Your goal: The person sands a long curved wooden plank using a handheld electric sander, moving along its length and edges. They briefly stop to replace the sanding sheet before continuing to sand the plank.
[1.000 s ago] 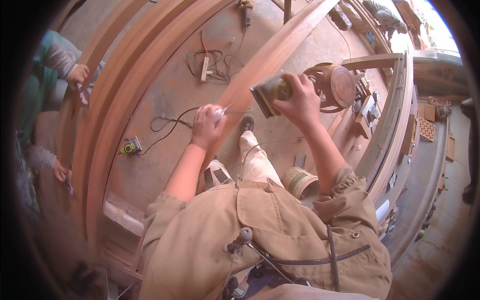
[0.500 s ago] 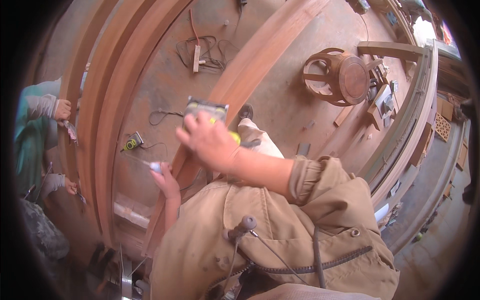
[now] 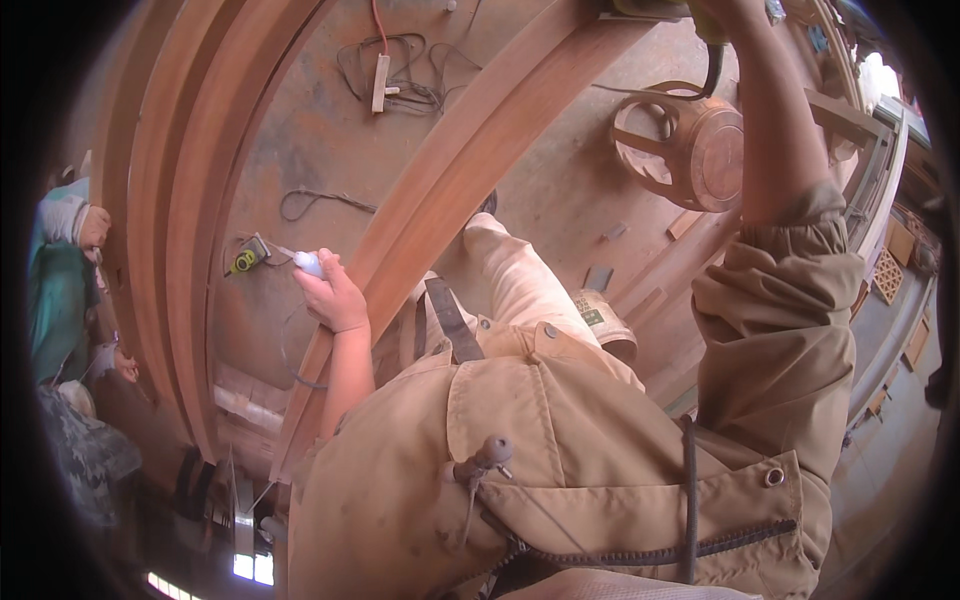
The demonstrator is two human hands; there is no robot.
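A: What's in the left hand (image 3: 338,298)?
B: A slim white-handled tool (image 3: 308,263), fingers closed round it; a wooden beam (image 3: 440,190) runs just right of that hand.
A: And the right hand (image 3: 732,10)?
B: Gripping a power sander (image 3: 640,9) at the beam, partly cropped.

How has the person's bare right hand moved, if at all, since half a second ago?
Yes: the bare right hand has moved forward along the long reddish-brown wooden beam.
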